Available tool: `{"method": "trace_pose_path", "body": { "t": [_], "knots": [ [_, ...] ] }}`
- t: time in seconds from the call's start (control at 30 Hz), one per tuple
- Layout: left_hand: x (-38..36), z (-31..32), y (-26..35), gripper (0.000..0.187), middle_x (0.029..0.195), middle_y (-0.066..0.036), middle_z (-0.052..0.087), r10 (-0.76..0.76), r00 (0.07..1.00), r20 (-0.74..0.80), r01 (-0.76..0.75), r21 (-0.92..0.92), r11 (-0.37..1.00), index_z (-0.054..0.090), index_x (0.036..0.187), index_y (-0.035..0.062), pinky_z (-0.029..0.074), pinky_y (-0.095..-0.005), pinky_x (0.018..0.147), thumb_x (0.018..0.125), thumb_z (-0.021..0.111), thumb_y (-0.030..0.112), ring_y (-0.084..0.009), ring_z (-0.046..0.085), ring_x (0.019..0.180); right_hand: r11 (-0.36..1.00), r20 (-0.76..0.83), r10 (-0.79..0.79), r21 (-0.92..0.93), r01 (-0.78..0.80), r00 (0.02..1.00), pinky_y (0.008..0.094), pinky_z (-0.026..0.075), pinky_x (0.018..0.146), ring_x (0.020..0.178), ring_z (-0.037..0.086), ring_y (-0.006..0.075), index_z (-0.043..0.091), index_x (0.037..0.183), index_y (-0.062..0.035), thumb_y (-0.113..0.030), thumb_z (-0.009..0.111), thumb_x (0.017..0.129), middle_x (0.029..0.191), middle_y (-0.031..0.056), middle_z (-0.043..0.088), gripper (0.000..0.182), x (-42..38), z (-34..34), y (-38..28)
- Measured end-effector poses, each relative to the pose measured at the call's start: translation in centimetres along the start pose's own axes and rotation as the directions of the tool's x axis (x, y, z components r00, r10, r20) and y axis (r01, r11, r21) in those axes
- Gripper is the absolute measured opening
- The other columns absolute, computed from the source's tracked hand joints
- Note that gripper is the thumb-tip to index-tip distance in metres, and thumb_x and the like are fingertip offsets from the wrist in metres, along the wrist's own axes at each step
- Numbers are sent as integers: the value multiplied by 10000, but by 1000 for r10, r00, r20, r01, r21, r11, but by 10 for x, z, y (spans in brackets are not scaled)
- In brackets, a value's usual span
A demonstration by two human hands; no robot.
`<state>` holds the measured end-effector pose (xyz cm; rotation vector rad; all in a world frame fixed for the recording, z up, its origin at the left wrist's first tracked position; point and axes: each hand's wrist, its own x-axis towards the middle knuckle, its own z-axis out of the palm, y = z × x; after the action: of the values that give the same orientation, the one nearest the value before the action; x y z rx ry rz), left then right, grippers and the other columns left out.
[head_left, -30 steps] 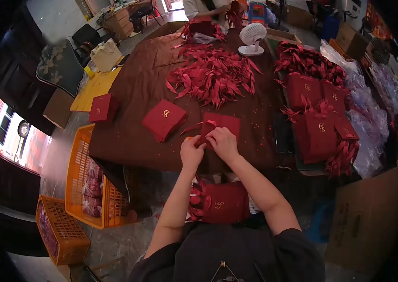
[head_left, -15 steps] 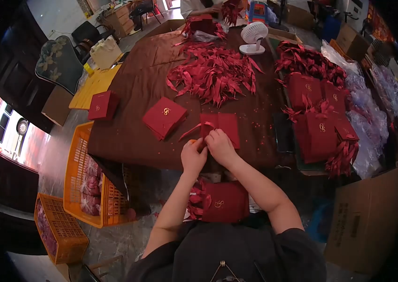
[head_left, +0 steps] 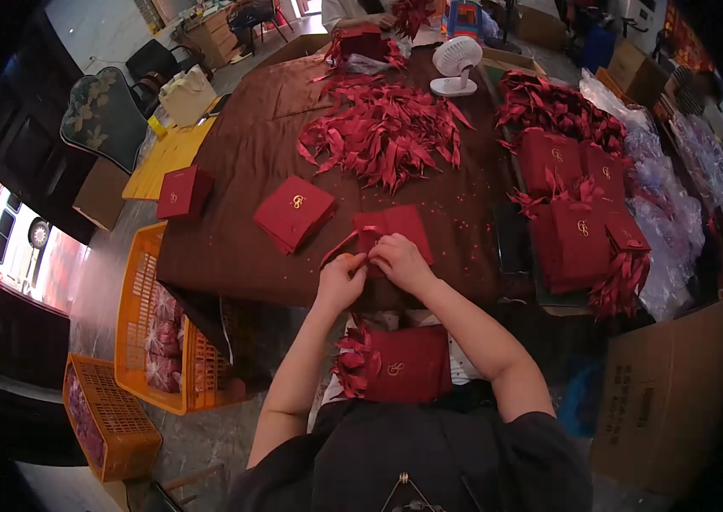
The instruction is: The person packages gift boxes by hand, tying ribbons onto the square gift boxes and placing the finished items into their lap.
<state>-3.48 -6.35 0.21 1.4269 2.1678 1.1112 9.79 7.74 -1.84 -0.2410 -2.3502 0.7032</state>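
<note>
A flat red pouch (head_left: 404,224) lies near the table's front edge under my hands. From its left side a red ribbon (head_left: 342,245) curls out toward my left hand (head_left: 342,282). My left hand's fingers are pinched at the ribbon, and a bit of orange shows on one fingertip. Over the pouch's lower part, my right hand (head_left: 402,264) is closed too, its fingertips meeting the left ones. The exact grip on the ribbon is partly hidden. A stack of red pouches (head_left: 296,213) with gold lettering sits to the left. On my lap rests another red stack (head_left: 408,365) with ribbons.
A ribbon heap (head_left: 384,128) and a white fan (head_left: 457,64) occupy the far table. At right stand stacked red pouches (head_left: 581,243) beside plastic wrap (head_left: 664,230). A red box (head_left: 184,193) sits at the left edge, above an orange crate (head_left: 135,316). Another person's hand shows at the back.
The view has shifted slightly. Both hands remain pinched together at the pouch, which now lies a little more tilted. More of the stack on my lap shows.
</note>
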Motion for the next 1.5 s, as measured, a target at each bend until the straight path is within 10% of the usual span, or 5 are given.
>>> {"method": "trace_pose_path", "body": {
  "t": [0.8, 0.9, 1.0, 1.1, 1.5],
  "knots": [
    [7, -11, -4, 356, 1009, -174, 682, -202, 941, 270, 280, -293, 914, 676, 1234, 13, 543, -378, 820, 903, 668, 141, -266, 690, 926, 946, 86, 248, 195, -261, 965, 440, 506, 796, 905, 615, 342, 538, 1044, -56, -25, 686, 814, 890, 124, 651, 275, 9, -7, -18],
    [3, -11, 6, 209, 957, -129, 634, -42, 998, -41, 49, 178, 983, 757, 1035, 148, 545, -407, 782, 834, 716, 191, -302, 663, 888, 961, 88, 158, 216, -174, 983, 423, 515, 841, 964, 625, 330, 573, 1099, -62, -80, 724, 823, 970, 117, 660, 315, 5, -10, -16],
    [10, -4, 1, 168, 985, -115, 629, -51, 996, -76, 66, 200, 978, 745, 978, 114, 540, -418, 774, 823, 715, 170, -317, 662, 894, 776, 208, 257, 537, -330, 944, 397, 488, 962, 1119, 599, 308, 603, 1198, -85, -142, 777, 820, 1199, 112, 623, 420, 2, -21, -12],
    [7, 4, -4, 126, 992, -110, 625, -44, 978, -204, 78, 163, 984, 720, 918, 82, 535, -431, 760, 809, 717, 145, -330, 661, 893, 978, -169, 83, 202, -48, 982, 416, 427, 1037, 1206, 530, 319, 630, 1129, -63, -125, 770, 798, 1232, 119, 601, 365, 3, -34, -3],
    [-55, -65, -29, 221, 1086, -135, 594, -51, 938, -343, 164, 309, 937, 693, 1059, 105, 520, -429, 834, 854, 720, 184, -331, 623, 993, 986, -28, 154, 71, -151, 988, 422, 427, 1048, 1207, 522, 338, 657, 1001, -46, -108, 746, 802, 1213, 130, 590, 227, -8, -26, 12]
  ]
}}
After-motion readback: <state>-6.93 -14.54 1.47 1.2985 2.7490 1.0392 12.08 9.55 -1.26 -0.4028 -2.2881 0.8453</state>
